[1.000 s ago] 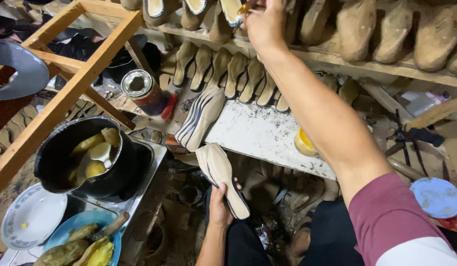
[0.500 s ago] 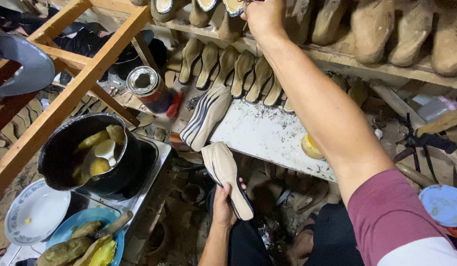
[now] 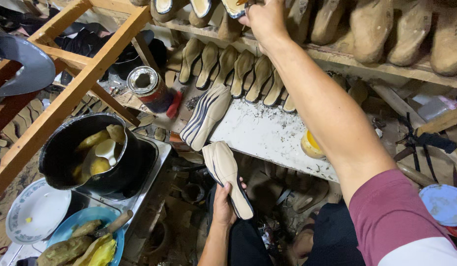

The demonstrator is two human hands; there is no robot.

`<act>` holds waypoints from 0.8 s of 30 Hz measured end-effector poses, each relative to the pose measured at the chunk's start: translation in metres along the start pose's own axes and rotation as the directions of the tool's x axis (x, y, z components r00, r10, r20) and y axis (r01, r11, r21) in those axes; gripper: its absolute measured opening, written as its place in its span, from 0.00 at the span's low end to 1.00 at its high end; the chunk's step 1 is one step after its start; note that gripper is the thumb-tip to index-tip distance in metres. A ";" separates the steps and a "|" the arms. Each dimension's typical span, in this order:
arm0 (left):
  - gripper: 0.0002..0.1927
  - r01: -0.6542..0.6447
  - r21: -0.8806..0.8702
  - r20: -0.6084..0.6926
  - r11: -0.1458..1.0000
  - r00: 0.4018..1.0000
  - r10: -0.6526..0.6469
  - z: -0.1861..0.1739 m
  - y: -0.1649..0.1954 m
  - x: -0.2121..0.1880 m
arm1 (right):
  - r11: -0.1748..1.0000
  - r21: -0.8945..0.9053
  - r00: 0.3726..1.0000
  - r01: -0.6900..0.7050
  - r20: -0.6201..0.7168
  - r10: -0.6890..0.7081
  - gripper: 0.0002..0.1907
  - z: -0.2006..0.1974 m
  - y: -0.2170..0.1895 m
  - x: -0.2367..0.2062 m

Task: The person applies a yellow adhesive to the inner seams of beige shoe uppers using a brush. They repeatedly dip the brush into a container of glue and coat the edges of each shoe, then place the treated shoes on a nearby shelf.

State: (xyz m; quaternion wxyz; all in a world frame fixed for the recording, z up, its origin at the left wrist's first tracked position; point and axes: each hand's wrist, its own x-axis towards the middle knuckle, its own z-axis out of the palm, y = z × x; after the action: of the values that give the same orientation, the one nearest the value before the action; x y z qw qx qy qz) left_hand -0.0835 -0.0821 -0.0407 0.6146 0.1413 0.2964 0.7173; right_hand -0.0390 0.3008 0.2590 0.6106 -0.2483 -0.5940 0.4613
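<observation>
Cluttered workshop shelving fills the view, with a white, dust-speckled surface (image 3: 260, 135) running across the middle and a wooden shelf (image 3: 366, 69) above it lined with worn shoe lasts (image 3: 371, 27). Leaning in a row against the back of the surface stand tan insoles (image 3: 243, 74), and a stack of striped soles (image 3: 204, 116) lies at its near left edge beside a red tin can (image 3: 150, 88). The left hand (image 3: 223, 202) is low in the frame, below the surface edge, its grip closed around a beige sole (image 3: 227, 177) with a dark rim, held tilted with the toe pointing up toward the stack. The right hand (image 3: 262, 17) is stretched up to the top shelf, fingers pinching a light-lined shoe piece (image 3: 234, 7) at the frame edge; how much of that piece it holds cannot be told. A small yellow container (image 3: 311, 144) sits on the surface just beside the right forearm. To the left, a black pot (image 3: 66, 152) with yellow food and a ladle rests on a metal stove, near a white plate (image 3: 34, 209) and a blue plate (image 3: 83, 221) with roasted pieces, under a wooden frame (image 3: 71, 93).
</observation>
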 end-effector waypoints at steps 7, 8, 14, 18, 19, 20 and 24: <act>0.26 0.000 0.027 0.011 1.000 1.000 0.000 -0.002 -0.002 0.001 | 0.992 -0.121 1.000 0.018 0.021 -0.015 0.14 -0.013 -0.001 -0.015; 0.26 0.004 0.029 0.009 1.000 1.000 -0.004 -0.002 -0.003 0.001 | 0.997 -0.070 1.000 0.012 -0.023 -0.014 0.15 -0.012 0.002 -0.014; 0.27 0.007 0.025 0.010 1.000 1.000 -0.007 0.001 -0.007 0.002 | 0.990 -0.129 0.988 0.056 -0.139 -0.073 0.17 0.002 0.014 -0.008; 0.27 0.020 0.016 -0.003 1.000 1.000 -0.019 0.002 -0.004 0.001 | 0.987 -0.159 0.981 0.009 -0.189 -0.039 0.23 0.012 0.013 -0.006; 0.27 0.019 0.015 -0.003 1.000 1.000 -0.019 0.001 -0.003 0.001 | 0.983 -0.184 0.981 0.011 -0.190 -0.047 0.20 0.014 0.013 -0.005; 0.27 0.018 0.013 -0.003 1.000 1.000 -0.018 0.001 -0.002 0.000 | 0.978 -0.209 0.980 0.014 -0.190 -0.054 0.18 0.016 0.015 -0.004; 0.26 0.017 0.024 -0.015 1.000 1.000 -0.017 -0.001 -0.002 0.000 | 0.990 -0.131 0.978 0.056 -0.193 -0.081 0.20 0.018 0.017 -0.006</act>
State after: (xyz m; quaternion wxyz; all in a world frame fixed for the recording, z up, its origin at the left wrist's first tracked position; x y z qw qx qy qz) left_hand -0.0829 -0.0818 -0.0430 0.6168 0.1408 0.3106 0.7094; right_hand -0.0598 0.2994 0.2446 0.6654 -0.3100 -0.5663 0.3747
